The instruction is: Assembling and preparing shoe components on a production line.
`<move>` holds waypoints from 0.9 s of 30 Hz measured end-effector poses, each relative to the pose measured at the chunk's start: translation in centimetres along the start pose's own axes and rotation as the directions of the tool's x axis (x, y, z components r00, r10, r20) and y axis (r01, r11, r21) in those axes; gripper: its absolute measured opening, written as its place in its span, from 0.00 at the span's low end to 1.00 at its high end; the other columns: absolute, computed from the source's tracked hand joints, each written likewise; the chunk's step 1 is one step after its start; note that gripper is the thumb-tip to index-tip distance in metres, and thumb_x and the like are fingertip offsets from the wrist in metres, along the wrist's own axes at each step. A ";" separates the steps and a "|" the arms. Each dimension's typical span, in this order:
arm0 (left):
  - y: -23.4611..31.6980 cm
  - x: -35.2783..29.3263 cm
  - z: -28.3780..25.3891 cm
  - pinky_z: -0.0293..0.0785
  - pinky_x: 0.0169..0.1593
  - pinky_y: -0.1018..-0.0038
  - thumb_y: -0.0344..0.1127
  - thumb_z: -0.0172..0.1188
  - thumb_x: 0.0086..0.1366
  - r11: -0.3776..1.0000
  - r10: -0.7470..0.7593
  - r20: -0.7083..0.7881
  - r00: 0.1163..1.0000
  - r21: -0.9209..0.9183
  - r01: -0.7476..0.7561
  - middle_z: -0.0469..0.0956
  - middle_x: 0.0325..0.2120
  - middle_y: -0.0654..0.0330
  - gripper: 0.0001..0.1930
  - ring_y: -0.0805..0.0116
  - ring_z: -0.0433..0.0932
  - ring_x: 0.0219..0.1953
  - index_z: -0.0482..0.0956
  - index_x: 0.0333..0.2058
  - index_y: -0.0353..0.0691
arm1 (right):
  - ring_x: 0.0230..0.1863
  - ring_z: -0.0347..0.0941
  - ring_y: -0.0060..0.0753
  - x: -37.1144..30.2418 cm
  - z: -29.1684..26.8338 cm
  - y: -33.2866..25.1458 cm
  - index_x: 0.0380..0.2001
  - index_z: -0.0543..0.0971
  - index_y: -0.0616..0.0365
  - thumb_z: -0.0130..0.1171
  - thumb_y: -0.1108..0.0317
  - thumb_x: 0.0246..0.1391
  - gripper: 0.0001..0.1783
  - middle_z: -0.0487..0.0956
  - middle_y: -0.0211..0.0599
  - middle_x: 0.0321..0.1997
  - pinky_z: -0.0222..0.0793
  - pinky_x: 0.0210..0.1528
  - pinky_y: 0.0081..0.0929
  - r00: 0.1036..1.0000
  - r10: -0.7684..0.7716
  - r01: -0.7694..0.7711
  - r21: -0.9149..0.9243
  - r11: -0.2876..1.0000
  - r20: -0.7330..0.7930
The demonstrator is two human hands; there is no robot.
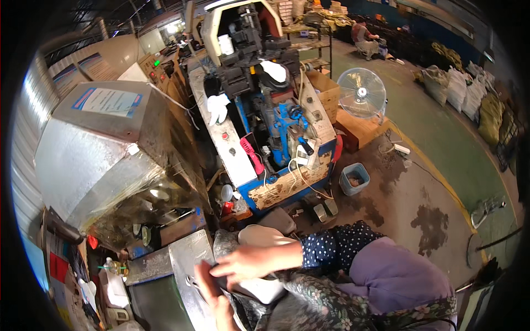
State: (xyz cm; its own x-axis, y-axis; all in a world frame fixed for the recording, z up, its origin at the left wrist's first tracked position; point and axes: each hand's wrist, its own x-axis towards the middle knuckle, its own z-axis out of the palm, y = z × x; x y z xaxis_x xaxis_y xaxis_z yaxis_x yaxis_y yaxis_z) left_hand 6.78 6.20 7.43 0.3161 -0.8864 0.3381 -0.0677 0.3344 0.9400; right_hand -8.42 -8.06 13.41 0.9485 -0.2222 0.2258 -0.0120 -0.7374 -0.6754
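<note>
My right hand [245, 265] reaches in from the right, out of a navy sleeve with white dots. Its fingers are bent toward a small dark piece [221, 280], whose kind I cannot make out. Close by on the left is my left hand [214, 300], partly smeared by motion, with one digit pointing up beside that piece. Below my right hand lies a smooth white rounded thing [264, 289] with a dark edge, over my lap. A floral apron [331, 298] covers my front. Just left of my hands is a metal worktop [190, 256].
A blue machine [287, 185] with white panels stands ahead, a pink hand tool [251, 154] on it. Left is a metal hood [83, 160]. To the right are a fan [361, 91], a bucket [354, 179] and sacks [455, 91]. A person [364, 41] sits far back.
</note>
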 end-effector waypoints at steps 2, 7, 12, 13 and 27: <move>-1.4 1.6 0.8 0.49 0.70 0.64 0.57 0.61 0.60 0.963 -0.184 0.054 0.981 0.211 0.169 0.57 0.67 0.55 0.47 0.60 0.52 0.69 0.51 0.68 0.35 | 0.36 0.79 0.50 -0.4 1.8 1.0 0.48 0.78 0.53 0.64 0.51 0.50 0.25 0.80 0.44 0.44 0.75 0.37 0.44 0.999 0.039 -0.039 -0.079 0.996 -0.002; -3.3 3.2 0.6 0.68 0.56 0.68 0.52 0.44 0.73 0.858 -0.470 -0.218 0.855 -0.341 0.385 0.74 0.50 0.50 0.28 0.62 0.73 0.50 0.72 0.53 0.29 | 0.33 0.78 0.52 0.6 3.2 2.8 0.36 0.80 0.53 0.65 0.50 0.48 0.19 0.81 0.40 0.35 0.73 0.34 0.44 0.966 -0.090 0.106 0.056 0.993 -0.242; -4.1 4.2 0.1 0.74 0.44 0.72 0.46 0.47 0.72 0.775 -0.601 -0.247 0.760 -0.414 0.478 0.77 0.37 0.54 0.21 0.64 0.76 0.40 0.76 0.41 0.29 | 0.28 0.76 0.54 1.9 2.0 2.8 0.36 0.78 0.53 0.62 0.51 0.52 0.18 0.78 0.46 0.31 0.72 0.31 0.46 0.986 -0.160 0.162 0.047 0.986 -0.044; -4.1 4.3 0.2 0.74 0.45 0.71 0.44 0.46 0.73 0.791 -0.603 -0.286 0.745 -0.343 0.508 0.77 0.36 0.54 0.19 0.64 0.76 0.41 0.76 0.40 0.31 | 0.28 0.76 0.53 2.1 2.0 2.9 0.36 0.78 0.54 0.62 0.51 0.53 0.18 0.78 0.44 0.28 0.71 0.30 0.45 0.976 -0.197 0.202 0.053 0.978 -0.089; -3.2 1.5 1.1 0.52 0.68 0.63 0.35 0.67 0.58 0.898 -0.063 -0.044 0.997 0.432 0.076 0.58 0.65 0.49 0.40 0.55 0.58 0.66 0.56 0.65 0.33 | 0.46 0.77 0.54 0.2 3.7 6.2 0.59 0.72 0.53 0.55 0.59 0.60 0.25 0.80 0.50 0.46 0.71 0.48 0.42 0.980 0.195 -0.191 0.366 0.911 0.027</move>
State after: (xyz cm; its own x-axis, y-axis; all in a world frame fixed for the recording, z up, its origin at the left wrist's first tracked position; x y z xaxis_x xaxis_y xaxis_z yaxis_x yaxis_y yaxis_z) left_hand 6.46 3.42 5.00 0.3610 -0.8908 0.2759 -0.4461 0.0949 0.8900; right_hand -7.11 -10.30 6.63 0.9363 -0.3440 0.0706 -0.0765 -0.3960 -0.9150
